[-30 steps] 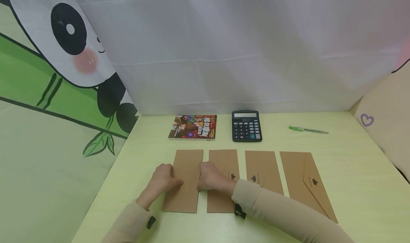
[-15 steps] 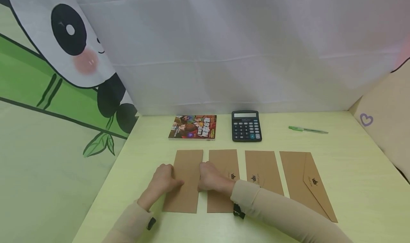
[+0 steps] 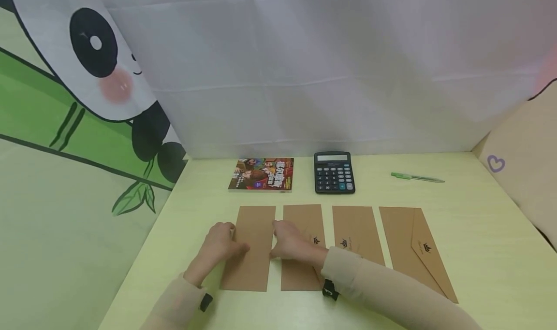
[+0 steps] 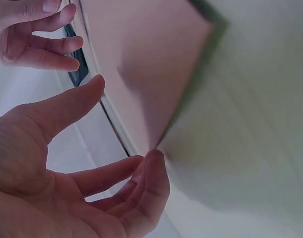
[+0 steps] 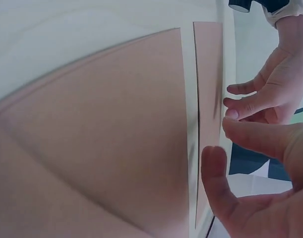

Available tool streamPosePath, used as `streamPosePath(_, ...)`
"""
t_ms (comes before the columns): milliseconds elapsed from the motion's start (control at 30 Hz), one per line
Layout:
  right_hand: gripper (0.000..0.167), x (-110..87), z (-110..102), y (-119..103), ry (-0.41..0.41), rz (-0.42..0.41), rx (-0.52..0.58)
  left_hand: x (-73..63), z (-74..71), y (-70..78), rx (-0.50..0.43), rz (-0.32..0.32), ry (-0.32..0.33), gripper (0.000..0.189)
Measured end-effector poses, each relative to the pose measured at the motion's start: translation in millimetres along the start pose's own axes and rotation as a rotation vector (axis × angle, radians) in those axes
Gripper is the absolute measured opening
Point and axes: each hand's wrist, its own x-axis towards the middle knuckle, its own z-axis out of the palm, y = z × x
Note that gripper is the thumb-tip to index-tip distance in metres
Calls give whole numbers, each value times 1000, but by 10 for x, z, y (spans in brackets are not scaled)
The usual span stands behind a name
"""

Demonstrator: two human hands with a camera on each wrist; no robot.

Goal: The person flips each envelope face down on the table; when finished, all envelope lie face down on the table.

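A plain brown envelope [image 3: 254,272] lies flat at the left end of a row. My left hand [image 3: 217,245] touches its left edge with the fingertips; the thumb stretches over its face, and in the left wrist view thumb and fingers are wide apart. At the envelope's right edge is my right hand [image 3: 293,243], thumb and forefinger parted. It reaches over a second envelope [image 3: 300,279] and partly covers it. Whether the right fingertips touch the first envelope cannot be told for sure. Its flap seam shows in the right wrist view.
Further right lie a third envelope [image 3: 354,221] and a fourth envelope [image 3: 396,226], both with crown prints. Behind the row are a comic-style book [image 3: 262,174], a black calculator [image 3: 334,173] and a green pen [image 3: 417,178]. A white cloth [image 3: 304,69] hangs behind the table.
My right hand's thumb and forefinger have spread apart, and the hand has shifted slightly right. My left hand and the envelopes look the same, apart from a slight camera shift.
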Motion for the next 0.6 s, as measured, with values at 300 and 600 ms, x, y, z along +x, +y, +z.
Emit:
streamPosePath(300,86,-110,-83,144,28,-25,14,1,164,215,-136,133,26,63)
streamPosePath(600,90,-288,-239,320,42,7,46,-41,314,493,-270,260,-104,53)
